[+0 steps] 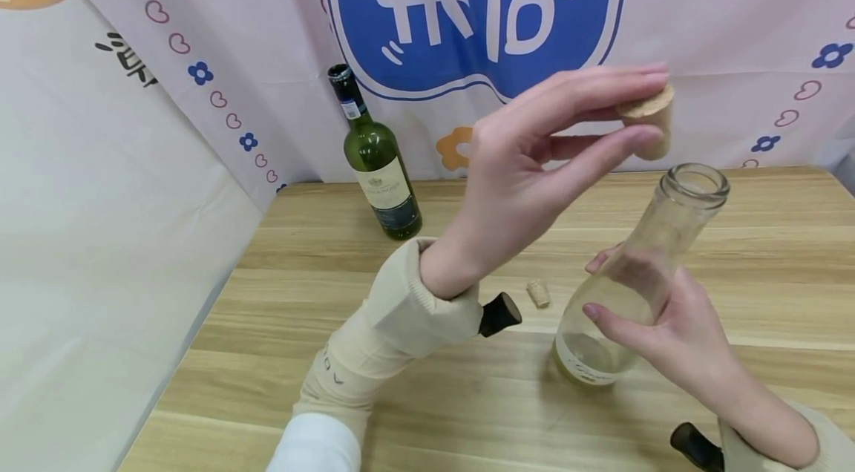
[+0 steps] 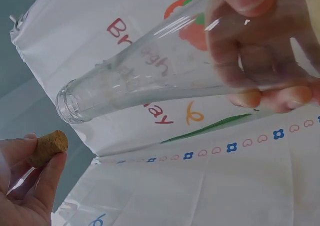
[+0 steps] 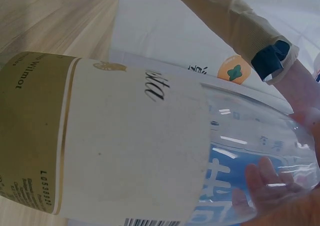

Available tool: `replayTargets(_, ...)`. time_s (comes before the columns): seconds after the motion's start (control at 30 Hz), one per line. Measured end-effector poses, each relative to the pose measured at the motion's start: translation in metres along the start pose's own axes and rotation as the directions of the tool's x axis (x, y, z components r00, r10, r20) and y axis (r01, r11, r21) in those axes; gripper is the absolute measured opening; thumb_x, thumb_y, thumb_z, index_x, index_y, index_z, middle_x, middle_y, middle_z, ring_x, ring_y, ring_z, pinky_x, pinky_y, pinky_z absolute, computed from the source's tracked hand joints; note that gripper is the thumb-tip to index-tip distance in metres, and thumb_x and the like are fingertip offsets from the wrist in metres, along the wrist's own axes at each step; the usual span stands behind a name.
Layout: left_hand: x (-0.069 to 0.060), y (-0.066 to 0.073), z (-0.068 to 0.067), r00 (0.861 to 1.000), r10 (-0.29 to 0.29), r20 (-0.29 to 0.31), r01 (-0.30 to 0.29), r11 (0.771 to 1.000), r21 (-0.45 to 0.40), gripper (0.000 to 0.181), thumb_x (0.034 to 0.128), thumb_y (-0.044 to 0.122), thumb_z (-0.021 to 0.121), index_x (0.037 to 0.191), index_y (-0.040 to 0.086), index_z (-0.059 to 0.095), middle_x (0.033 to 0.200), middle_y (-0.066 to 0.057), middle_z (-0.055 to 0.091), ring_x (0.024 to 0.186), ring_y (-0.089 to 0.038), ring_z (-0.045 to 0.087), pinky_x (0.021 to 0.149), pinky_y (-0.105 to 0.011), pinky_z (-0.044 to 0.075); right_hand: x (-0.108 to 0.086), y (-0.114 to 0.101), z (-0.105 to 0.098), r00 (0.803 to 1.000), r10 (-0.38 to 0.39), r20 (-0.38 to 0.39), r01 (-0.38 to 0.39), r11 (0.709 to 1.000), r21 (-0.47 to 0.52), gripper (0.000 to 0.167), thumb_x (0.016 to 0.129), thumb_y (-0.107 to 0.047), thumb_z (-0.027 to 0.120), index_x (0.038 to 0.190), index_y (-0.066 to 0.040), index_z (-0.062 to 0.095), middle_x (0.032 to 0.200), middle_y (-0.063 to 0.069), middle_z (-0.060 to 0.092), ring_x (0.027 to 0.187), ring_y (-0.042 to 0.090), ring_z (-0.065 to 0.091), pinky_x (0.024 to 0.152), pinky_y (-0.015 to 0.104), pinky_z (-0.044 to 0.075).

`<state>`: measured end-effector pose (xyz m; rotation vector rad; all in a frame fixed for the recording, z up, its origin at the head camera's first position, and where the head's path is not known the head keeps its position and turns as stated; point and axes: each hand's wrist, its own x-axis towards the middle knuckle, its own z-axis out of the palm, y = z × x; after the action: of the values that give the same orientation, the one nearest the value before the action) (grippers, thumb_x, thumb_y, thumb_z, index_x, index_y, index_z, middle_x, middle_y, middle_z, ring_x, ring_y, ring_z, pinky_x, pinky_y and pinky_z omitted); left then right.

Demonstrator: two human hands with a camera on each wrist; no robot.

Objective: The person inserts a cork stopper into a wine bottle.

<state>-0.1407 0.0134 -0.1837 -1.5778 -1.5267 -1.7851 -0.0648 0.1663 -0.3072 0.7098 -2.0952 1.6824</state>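
Observation:
My left hand (image 1: 510,175) pinches a cork (image 1: 657,132) between thumb and fingers, just above the mouth of a clear glass bottle (image 1: 644,264). A gap separates the cork from the bottle's rim, as the left wrist view also shows with the cork (image 2: 49,147) beside the open neck (image 2: 75,104). My right hand (image 1: 688,346) grips the bottle round its body. The bottle tilts, neck to the upper right; whether its base touches the table I cannot tell. In the right wrist view its cream and gold label (image 3: 130,141) fills much of the picture.
A green wine bottle (image 1: 384,168) with a pale label stands upright at the back of the wooden table (image 1: 267,323). One smaller cork (image 1: 538,293) lies on the tabletop, left of the clear bottle. Behind the table hangs a printed cloth (image 1: 721,12).

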Motion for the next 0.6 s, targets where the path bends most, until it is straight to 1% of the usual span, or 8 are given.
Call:
replayTargets(0.13,0.004,-0.007,0.003,0.999,0.025,0.033,-0.024,0.999,-0.029,0.028,0.0779,-0.010,0.064,0.104,-0.018,0.057,0.115,-0.030,0.054,0.102,-0.017,0.059,0.081,-0.032,0.052,0.000,-0.003,0.000,0.999,0.042,0.003,-0.042,0.999,0.033,0.048,0.062,0.024,0.067,0.106,0.009,0.052,0.101,0.007,0.058,0.100,0.012,0.055,0.091,0.019,0.040)
replayTargets(0.2,0.004,-0.020,0.004,0.997,0.052,0.059,-0.048,0.997,-0.058,0.031,0.0791,-0.003,0.066,0.107,-0.014,0.059,0.119,-0.023,0.056,0.106,-0.010,0.056,0.082,-0.033,0.051,0.001,-0.004,0.000,0.999,0.054,0.002,-0.055,0.998,0.045,0.049,0.062,0.025,0.067,0.106,0.011,0.051,0.101,0.007,0.057,0.099,0.012,0.055,0.091,0.020,0.040)
replayTargets(0.23,0.007,-0.001,0.005,0.996,0.052,0.075,-0.048,0.998,-0.049,0.028,0.0801,-0.005,0.064,0.104,-0.017,0.058,0.117,-0.023,0.057,0.106,-0.008,0.056,0.083,-0.033,0.051,0.001,-0.005,0.000,0.998,0.060,0.001,-0.060,0.997,0.054,0.049,0.062,0.025,0.067,0.106,0.012,0.051,0.101,0.007,0.057,0.099,0.013,0.055,0.091,0.020,0.041)
replayTargets(0.27,0.006,-0.010,0.007,0.993,0.083,0.083,-0.078,0.995,-0.058,0.030,0.0803,-0.002,0.065,0.108,-0.012,0.059,0.120,-0.018,0.057,0.107,-0.009,0.056,0.082,-0.032,0.051,0.001,-0.004,0.000,0.999,0.046,-0.001,-0.046,0.996,0.071,0.049,0.061,0.026,0.066,0.106,0.013,0.050,0.101,0.008,0.057,0.099,0.013,0.055,0.091,0.020,0.041)
replayTargets(0.37,0.005,-0.021,0.009,0.988,0.102,0.114,-0.091,0.991,-0.098,0.032,0.0813,0.004,0.066,0.111,-0.007,0.061,0.123,-0.007,0.057,0.108,-0.009,0.056,0.083,-0.033,0.051,0.002,-0.003,0.000,1.000,0.008,-0.002,-0.008,0.993,0.116,0.050,0.060,0.028,0.065,0.106,0.013,0.050,0.101,0.010,0.057,0.099,0.014,0.055,0.091,0.021,0.042)
replayTargets(0.47,0.007,-0.012,0.010,0.986,0.095,0.137,-0.087,0.995,-0.057,0.030,0.0813,0.001,0.065,0.109,-0.010,0.060,0.121,-0.014,0.057,0.106,-0.009,0.057,0.082,-0.030,0.051,0.002,0.000,0.000,0.999,-0.033,-0.002,0.033,0.988,0.150,0.051,0.060,0.029,0.064,0.106,0.013,0.050,0.101,0.011,0.057,0.099,0.015,0.056,0.091,0.021,0.042)
replayTargets(0.5,0.008,-0.003,0.010,0.987,0.069,0.147,-0.065,0.997,-0.028,0.029,0.0810,-0.003,0.064,0.106,-0.015,0.059,0.118,-0.018,0.058,0.105,-0.008,0.057,0.082,-0.029,0.051,0.002,0.000,0.000,0.999,-0.040,-0.002,0.039,0.987,0.155,0.052,0.059,0.029,0.064,0.107,0.013,0.050,0.101,0.011,0.057,0.099,0.015,0.056,0.091,0.021,0.042)
replayTargets(0.6,0.011,0.014,0.010,0.984,0.058,0.170,-0.070,0.995,0.068,0.026,0.0802,-0.008,0.063,0.102,-0.020,0.057,0.112,-0.028,0.058,0.104,-0.012,0.057,0.081,-0.024,0.050,0.002,0.003,0.001,0.997,-0.071,-0.010,0.071,0.979,0.191,0.052,0.058,0.030,0.064,0.106,0.014,0.050,0.102,0.012,0.057,0.098,0.017,0.056,0.091,0.022,0.042)
